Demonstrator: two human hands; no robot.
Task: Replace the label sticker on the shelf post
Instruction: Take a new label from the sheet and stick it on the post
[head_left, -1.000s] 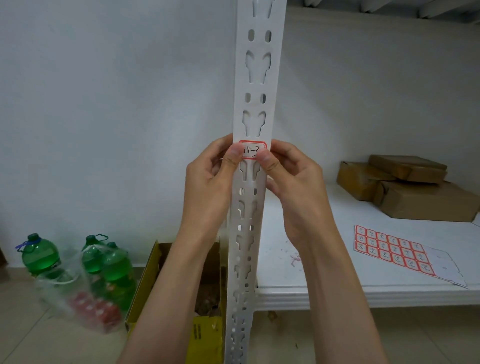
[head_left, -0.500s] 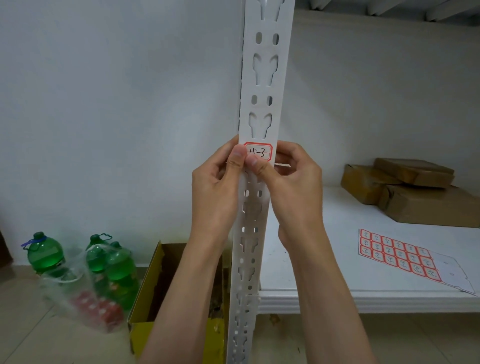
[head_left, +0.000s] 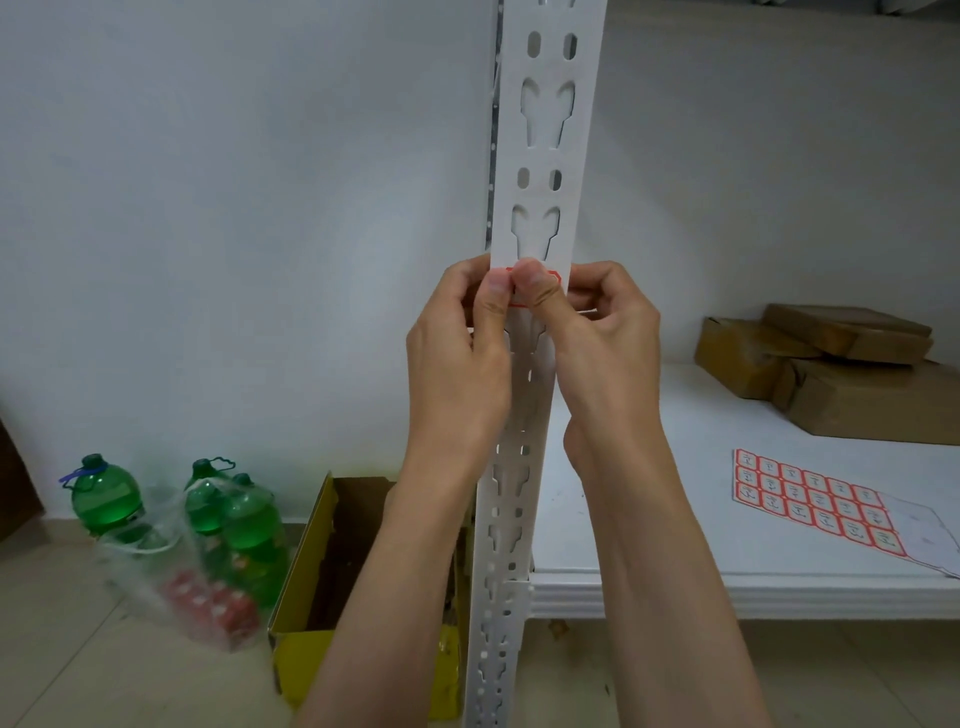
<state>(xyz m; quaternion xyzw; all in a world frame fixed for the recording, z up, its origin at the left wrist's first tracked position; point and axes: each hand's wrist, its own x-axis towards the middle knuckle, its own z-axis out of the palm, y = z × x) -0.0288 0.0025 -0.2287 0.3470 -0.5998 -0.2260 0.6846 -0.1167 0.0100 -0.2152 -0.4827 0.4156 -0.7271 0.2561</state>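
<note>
A white perforated shelf post (head_left: 545, 156) runs upright through the middle of the view. A red-bordered label sticker (head_left: 555, 277) sits on its front face; only slivers of its red edge show. My left hand (head_left: 457, 374) and my right hand (head_left: 608, 353) clasp the post from either side, fingers curled behind it. Both thumbs lie side by side on the sticker, pressed flat against the post, and hide its writing.
A sheet of red-bordered stickers (head_left: 810, 501) lies on the white shelf board (head_left: 675, 519), with brown cardboard parcels (head_left: 857, 374) stacked behind it. On the floor to the left stand an open yellow box (head_left: 306, 597) and green bottles (head_left: 104, 499), some in a plastic bag.
Both thumbs have slid up from the sticker's lower edge onto its face, covering the handwriting that showed before. The hands still clasp the post.
</note>
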